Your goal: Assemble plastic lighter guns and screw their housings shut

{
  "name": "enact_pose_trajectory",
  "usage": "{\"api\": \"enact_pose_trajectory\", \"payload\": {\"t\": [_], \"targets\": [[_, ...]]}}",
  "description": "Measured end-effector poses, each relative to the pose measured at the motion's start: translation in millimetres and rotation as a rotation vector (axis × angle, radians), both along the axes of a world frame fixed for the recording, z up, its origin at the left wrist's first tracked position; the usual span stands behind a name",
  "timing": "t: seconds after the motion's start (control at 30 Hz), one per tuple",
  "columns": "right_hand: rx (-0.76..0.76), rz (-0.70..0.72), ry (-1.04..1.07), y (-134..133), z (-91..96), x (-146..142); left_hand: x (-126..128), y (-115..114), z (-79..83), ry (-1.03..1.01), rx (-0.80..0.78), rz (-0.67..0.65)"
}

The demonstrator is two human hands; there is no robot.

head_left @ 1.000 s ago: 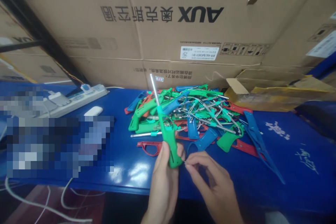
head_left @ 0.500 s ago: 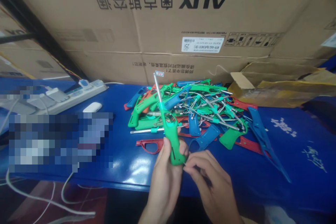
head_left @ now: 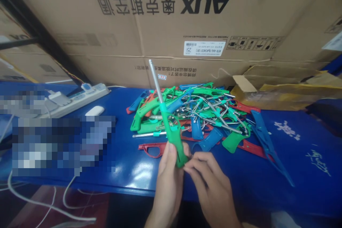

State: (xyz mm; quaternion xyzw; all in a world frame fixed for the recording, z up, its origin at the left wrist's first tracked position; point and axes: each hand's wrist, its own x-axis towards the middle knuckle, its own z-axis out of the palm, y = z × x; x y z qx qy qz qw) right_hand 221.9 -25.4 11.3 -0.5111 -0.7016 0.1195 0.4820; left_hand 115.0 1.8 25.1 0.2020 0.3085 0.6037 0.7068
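Note:
My left hand (head_left: 171,171) is wrapped round the handle of a green lighter (head_left: 175,137), a long-necked gas kind with a metal tube pointing up and to the left. At the bottom end of that handle, my right hand (head_left: 211,181) has thumb and forefinger pinched together against the green plastic. Whatever lies between those fingertips is too small to make out. Just beyond both hands spreads a pile of green, blue and red lighter shells (head_left: 205,139), mixed with metal tubes and thin white wires.
A large cardboard box (head_left: 160,42) stands upright behind the pile. On the left are a white power strip (head_left: 77,101), a small white case (head_left: 94,110) and a blurred-out area. An opened carton (head_left: 283,96) lies at the right on the blue table (head_left: 133,176).
The lighter has tilted further left, its metal tube now reaching higher. My right hand has moved slightly left, still pinching at the handle's bottom end.

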Motion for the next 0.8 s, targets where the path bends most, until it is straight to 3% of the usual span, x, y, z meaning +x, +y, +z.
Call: {"api": "enact_pose_trajectory", "payload": {"t": [0.23, 0.4, 0.53, 0.67, 0.8], "targets": [[-0.041, -0.011, 0.034, 1.9, 2.2, -1.4, -0.1, -3.8, -0.5, 0.028, -0.026, 0.015], [0.088, -0.027, -0.057, -1.4, -1.7, -2.6, 1.5, -3.2, 2.3, 0.092, -0.042, 0.063], [0.166, -0.043, -0.2, -4.3, -12.0, -0.7, -1.4, -1.9, 3.3, 0.03, -0.047, 0.056], [0.168, 0.008, -0.257, -3.0, -9.3, 2.8, -6.0, -4.5, 5.2, -0.027, -0.099, 0.045], [0.078, 0.123, -0.131, -4.0, -0.5, 7.8, -4.5, -6.7, 8.0, 0.025, -0.075, 0.01]]}}
